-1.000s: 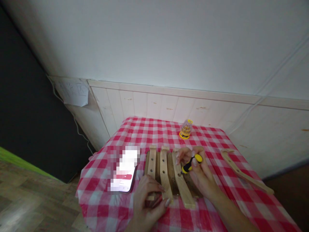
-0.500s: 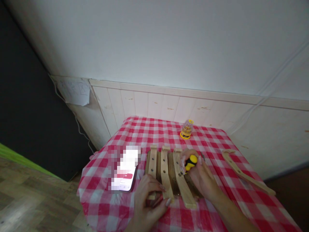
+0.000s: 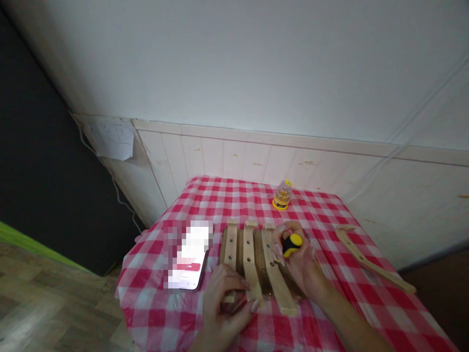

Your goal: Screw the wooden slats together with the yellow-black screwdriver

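A short yellow-and-black screwdriver [image 3: 293, 242] is gripped in my right hand [image 3: 306, 268], its handle end turned up toward me. Its tip points down at a screw hole of the right curved wooden slat [image 3: 281, 291], though my fingers partly hide the contact. Three such slats lie side by side across a brown wooden board [image 3: 240, 247]. My left hand [image 3: 222, 300] curls around the near end of the middle slat [image 3: 251, 266], fingers on top and thumb at its front edge. The left slat [image 3: 230, 244] passes beneath that hand. Dark screw holes show along the slats.
A phone [image 3: 192, 264] with a lit, partly blurred screen lies left of the board. Behind stands a clear bit holder [image 3: 282, 195] with a yellow base. Another loose curved slat [image 3: 370, 264] rests at the right on the checkered tablecloth [image 3: 227, 195]. A panelled wall [image 3: 220, 151] borders the table's back.
My right hand and the screwdriver handle have turned slightly, the handle shifting a little to the right. My left hand keeps its hold on the slat.
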Demonstrator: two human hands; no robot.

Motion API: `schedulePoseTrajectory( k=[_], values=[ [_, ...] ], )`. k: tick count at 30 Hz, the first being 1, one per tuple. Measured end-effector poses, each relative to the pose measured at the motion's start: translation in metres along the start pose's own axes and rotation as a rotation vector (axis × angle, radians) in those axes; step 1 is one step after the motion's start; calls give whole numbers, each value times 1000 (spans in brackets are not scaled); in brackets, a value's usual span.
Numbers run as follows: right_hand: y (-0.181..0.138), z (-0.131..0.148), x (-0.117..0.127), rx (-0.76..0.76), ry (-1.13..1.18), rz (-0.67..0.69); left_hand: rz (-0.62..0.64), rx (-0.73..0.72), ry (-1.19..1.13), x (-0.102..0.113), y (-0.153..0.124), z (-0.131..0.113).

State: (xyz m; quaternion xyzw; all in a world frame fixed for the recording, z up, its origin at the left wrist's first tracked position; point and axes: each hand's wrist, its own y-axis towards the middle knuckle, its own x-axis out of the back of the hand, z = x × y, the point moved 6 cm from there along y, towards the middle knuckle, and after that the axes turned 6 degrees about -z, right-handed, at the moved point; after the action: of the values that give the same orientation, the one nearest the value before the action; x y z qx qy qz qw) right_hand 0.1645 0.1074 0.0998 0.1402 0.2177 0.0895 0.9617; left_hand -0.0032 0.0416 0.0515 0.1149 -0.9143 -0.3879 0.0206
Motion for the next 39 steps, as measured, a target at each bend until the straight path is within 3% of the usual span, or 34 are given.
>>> schedulePoseTrajectory(
  k=[6,14,27,35,39],
  values=[
    [-2,-9,6,-90,-63,-34,-7,-4,-6,1,-2,1],
    [-4,1,3,66,-128,55,-7,15,-15,-1,-1,2],
    [-2,-11,-1,-91,-15,67,-4,-7,-23,-1,0,3],
    [-5,-2,4,37,-98,97,-5,4,-19,-1,-1,5],
    [-5,-1,-1,18,-62,97,-3,7,-21,-2,-1,5]
  ],
)
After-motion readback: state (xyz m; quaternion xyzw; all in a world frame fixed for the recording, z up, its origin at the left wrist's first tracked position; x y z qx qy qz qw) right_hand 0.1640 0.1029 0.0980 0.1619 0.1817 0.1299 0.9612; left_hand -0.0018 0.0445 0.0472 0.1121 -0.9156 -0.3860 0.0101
